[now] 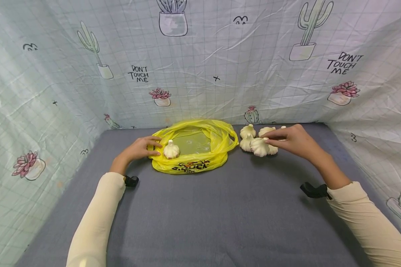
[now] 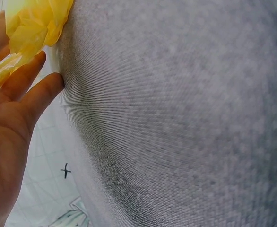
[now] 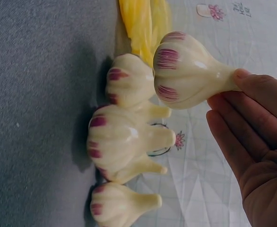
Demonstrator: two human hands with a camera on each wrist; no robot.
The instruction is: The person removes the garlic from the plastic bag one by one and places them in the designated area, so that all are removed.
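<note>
A yellow plastic bag (image 1: 189, 167) lies with its mouth spread wide near the back of the table, and one garlic bulb (image 1: 171, 150) is inside its left end. My left hand (image 1: 141, 147) holds the bag's left rim; the yellow plastic (image 2: 37, 23) passes between its fingers in the left wrist view. To the right of the bag, my right hand (image 1: 295, 140) pinches a garlic bulb (image 3: 183, 71) by its stem, raised off the table. Several more white garlic bulbs (image 3: 122, 135) with purple streaks stand close together beneath it, some partly hidden.
A grey cloth (image 1: 200, 215) covers the table. Patterned curtains (image 1: 200, 63) with cactus drawings enclose the back and sides. Black wrist-worn devices (image 1: 314, 190) sit at both cuffs.
</note>
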